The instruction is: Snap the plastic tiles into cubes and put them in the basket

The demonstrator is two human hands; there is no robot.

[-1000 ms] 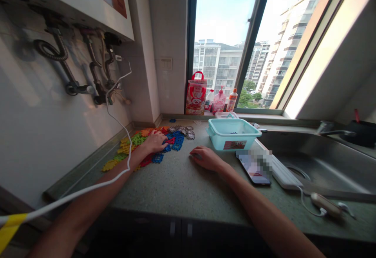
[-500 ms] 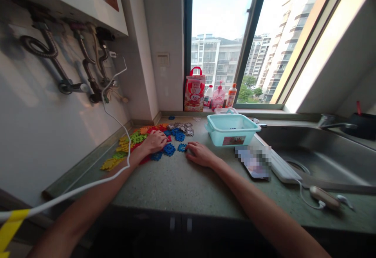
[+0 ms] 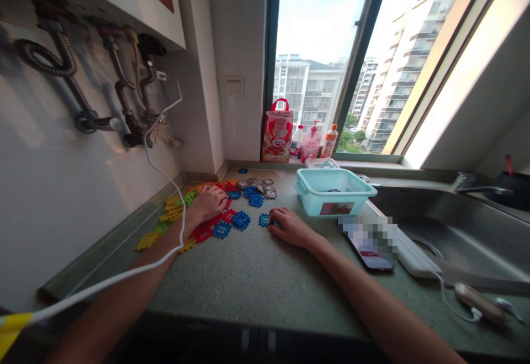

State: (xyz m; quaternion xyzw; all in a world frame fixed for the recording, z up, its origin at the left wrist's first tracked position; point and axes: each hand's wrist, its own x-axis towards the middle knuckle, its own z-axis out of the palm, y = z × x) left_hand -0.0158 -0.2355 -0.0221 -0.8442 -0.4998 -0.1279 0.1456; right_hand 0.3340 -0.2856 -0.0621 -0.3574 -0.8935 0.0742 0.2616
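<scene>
My left hand [image 3: 210,204] lies over a pile of flat, notched plastic interlocking pieces, fingers bent down and slightly apart on red pieces [image 3: 204,233]. Its fingertips partly hide what is under them. My right hand [image 3: 292,227] rests on the counter, thumb and fingers closed at the edge of a blue interlocking piece [image 3: 264,220]. Between the hands lie more blue pieces [image 3: 240,220]. Yellow pieces [image 3: 147,241] and green pieces [image 3: 165,226] spread to the left, and grey pieces [image 3: 270,193] sit behind.
A light-blue tub [image 3: 336,191] with something dark blue inside stands right of the pile. A phone [image 3: 375,259], a white power strip [image 3: 418,256] and a sink [image 3: 476,231] are further right. A white cable [image 3: 124,267] crosses before my left forearm. Bottles [image 3: 310,144] line the sill.
My left hand has shifted left over the pile, uncovering more red and blue pieces. My right hand stays by the same blue piece. The camera view has moved slightly.
</scene>
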